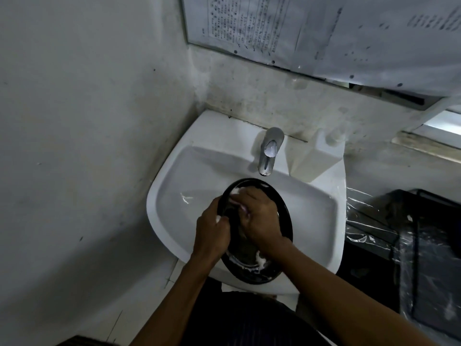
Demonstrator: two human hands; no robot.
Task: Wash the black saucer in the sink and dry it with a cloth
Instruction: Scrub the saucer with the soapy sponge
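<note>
Black saucer [284, 216] held tilted over white sink [174, 176], just below chrome tap [268, 152]. Left hand [212, 236] grips saucer's left rim, fingers curled round edge. Right hand [259, 218] lies on saucer's face, fingers bent & pressed onto sth pinkish w/ white suds [260, 260]; can't tell what it is. White jug [316, 156] on sink ledge, R of tap.
</note>
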